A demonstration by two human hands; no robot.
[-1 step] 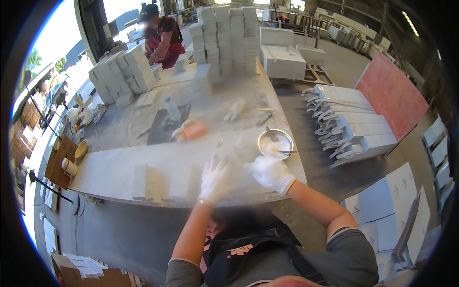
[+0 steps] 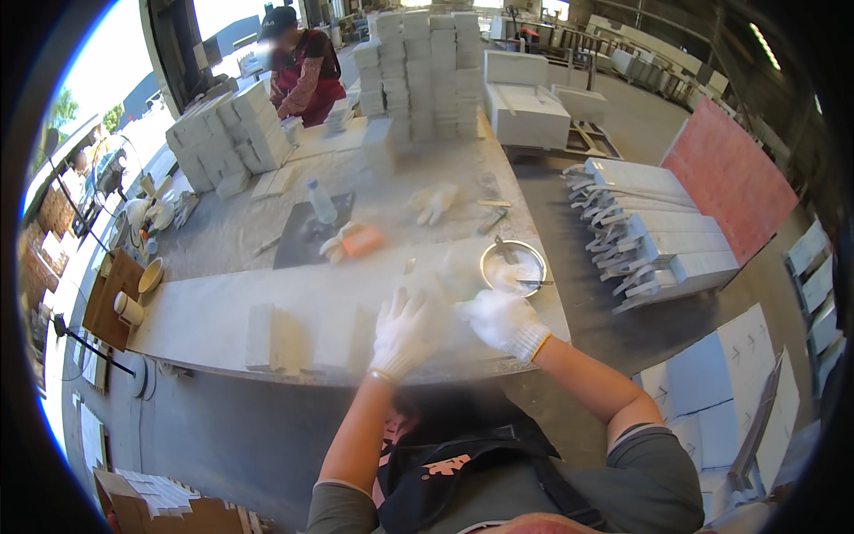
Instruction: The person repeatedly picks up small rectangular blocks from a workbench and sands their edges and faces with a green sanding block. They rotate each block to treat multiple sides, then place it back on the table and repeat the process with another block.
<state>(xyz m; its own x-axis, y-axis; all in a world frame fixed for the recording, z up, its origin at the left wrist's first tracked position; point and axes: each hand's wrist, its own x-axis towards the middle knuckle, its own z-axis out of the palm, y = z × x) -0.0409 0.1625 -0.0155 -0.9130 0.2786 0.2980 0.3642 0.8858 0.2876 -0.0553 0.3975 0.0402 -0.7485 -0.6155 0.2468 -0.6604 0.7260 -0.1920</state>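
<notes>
My left hand [image 2: 402,331], in a white knit glove, lies with its fingers stretched out over the pale work surface near the table's front edge. A hazy patch blurs whatever is under its fingertips. To its right, my gloved right hand [image 2: 505,322] is closed, thumb side toward the left hand. What its fingers hold, if anything, is hidden in the blur. Just beyond the right hand stands a round metal bowl [image 2: 488,270] of white material, with a dark-handled tool [image 2: 534,282] resting across its rim. An upright white block [image 2: 261,338] stands left of my left hand.
On the table [image 2: 213,307] lie an orange object [image 2: 363,240], a loose glove [image 2: 435,204] and a clear bottle [image 2: 322,203] on a dark sheet. Stacked white tiles [image 2: 418,80] rise at the back. A co-worker [image 2: 307,76] stands beyond. Wrapped slabs [image 2: 663,218] lean at right.
</notes>
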